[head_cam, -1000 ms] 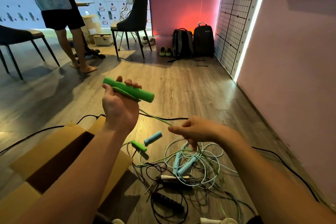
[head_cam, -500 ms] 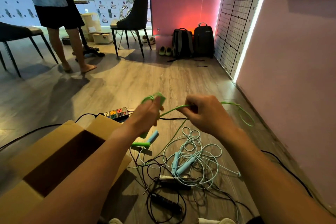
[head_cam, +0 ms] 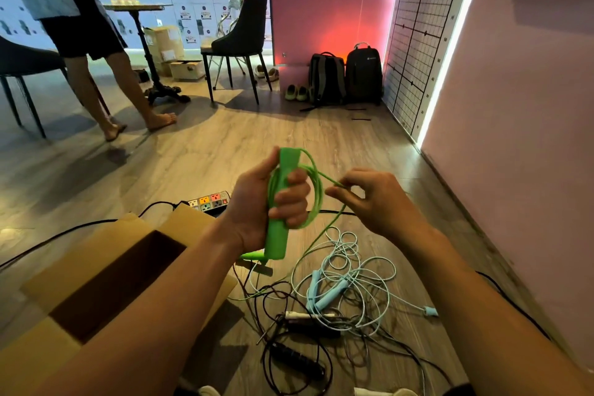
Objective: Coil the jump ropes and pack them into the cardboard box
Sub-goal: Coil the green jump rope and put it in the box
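The left hand point(head_cam: 266, 206) was closed tight around a bright green foam jump-rope handle point(head_cam: 279, 202) held nearly upright, its middle hidden under the curled fingers. Loops of thin green cord point(head_cam: 316, 190) passed around that hand and handle. The right hand point(head_cam: 373, 199) pinched the same cord between thumb and forefinger, the other fingers loosely curled; the pinch point itself was hard to make out. A second green handle point(head_cam: 252, 255) peeked out below the left wrist, mostly covered.

On the grey wood-plank floor point(head_cam: 199, 154) below the hands lay a tangle: a pale blue rope with blue handles point(head_cam: 328, 294), a black rope with a black handle point(head_cam: 297, 360), and a white handle point(head_cam: 300, 315) partly buried; which cord belonged to which could not be told. White objects at the bottom edge were cut off by the frame.

The open brown cardboard box point(head_cam: 106, 267) sat just left of the tangle, its near side hidden by the left forearm. A multi-coloured power strip point(head_cam: 210, 201) lay just beyond the box. A pink wall point(head_cam: 514, 138) closed in the right side; open floor stretched ahead to a black chair point(head_cam: 241, 35) and two dark backpacks point(head_cam: 345, 77).
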